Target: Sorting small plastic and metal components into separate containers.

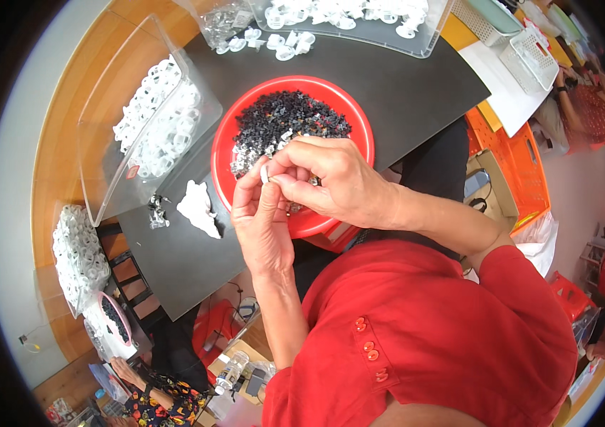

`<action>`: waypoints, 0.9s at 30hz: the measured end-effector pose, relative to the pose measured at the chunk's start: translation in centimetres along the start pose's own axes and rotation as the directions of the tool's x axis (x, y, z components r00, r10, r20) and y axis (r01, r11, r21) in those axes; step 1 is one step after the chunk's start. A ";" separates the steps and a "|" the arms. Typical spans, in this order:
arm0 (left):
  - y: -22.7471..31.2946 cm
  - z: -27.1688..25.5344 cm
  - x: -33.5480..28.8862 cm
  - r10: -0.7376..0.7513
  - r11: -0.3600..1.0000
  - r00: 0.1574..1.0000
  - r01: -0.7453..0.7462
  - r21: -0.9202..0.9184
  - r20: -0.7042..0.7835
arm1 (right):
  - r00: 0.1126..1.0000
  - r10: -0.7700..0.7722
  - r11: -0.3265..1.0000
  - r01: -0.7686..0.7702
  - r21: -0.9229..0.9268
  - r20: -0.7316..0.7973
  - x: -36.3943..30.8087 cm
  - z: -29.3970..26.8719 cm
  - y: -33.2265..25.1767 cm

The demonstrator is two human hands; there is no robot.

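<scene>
Over the near side of a red basin (363,132), my two hands meet at a small white plastic piece (264,174). My left hand (265,231) pinches it from below between thumb and fingers. The thumb and fingertips of my right hand (338,178) close on its right side. Fingers cover most of the piece, so its full shape is hidden. Inside the basin lies a heap of small black parts (281,117), with clear, shiny small parts (249,153) along its near left side, partly behind my hands.
A clear bin (89,167) of white ring-shaped parts stands left; another clear bin (427,43) is at the back. Loose white parts (289,45), a crumpled white cloth or tissue (197,208) and small clear-and-black bits (158,212) lie on the dark table (416,92). Other people sit nearby.
</scene>
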State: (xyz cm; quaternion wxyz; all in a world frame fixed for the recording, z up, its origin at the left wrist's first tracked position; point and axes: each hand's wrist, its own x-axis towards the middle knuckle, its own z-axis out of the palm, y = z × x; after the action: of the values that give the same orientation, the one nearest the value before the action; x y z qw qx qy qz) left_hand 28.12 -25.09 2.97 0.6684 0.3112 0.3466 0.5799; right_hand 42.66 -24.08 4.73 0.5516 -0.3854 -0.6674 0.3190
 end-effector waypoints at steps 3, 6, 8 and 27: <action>0.2 -0.1 0.2 0.007 1.000 1.000 -0.007 -0.006 0.000 | 0.999 0.006 1.000 -0.006 -0.009 0.051 0.5 -0.3 0.1; 0.7 -0.3 0.5 0.004 1.000 1.000 -0.004 -0.015 0.015 | 0.997 -0.027 0.999 0.029 -0.016 0.078 1.0 -0.5 0.2; 1.2 -0.2 0.8 0.039 0.995 0.996 -0.046 0.085 0.078 | 0.998 -0.034 0.999 0.034 0.005 0.046 1.1 -0.8 0.2; 6.8 0.6 5.0 0.001 0.983 0.955 0.054 -0.176 0.295 | 0.995 0.071 0.727 -0.100 -0.679 -0.071 9.9 -9.3 11.0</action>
State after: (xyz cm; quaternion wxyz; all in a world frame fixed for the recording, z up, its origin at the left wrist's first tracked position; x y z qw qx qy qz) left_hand 25.22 -19.19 8.38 0.7459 0.3267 0.1930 0.5474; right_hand 52.67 -9.99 2.01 0.3696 -0.5975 -0.7082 0.0695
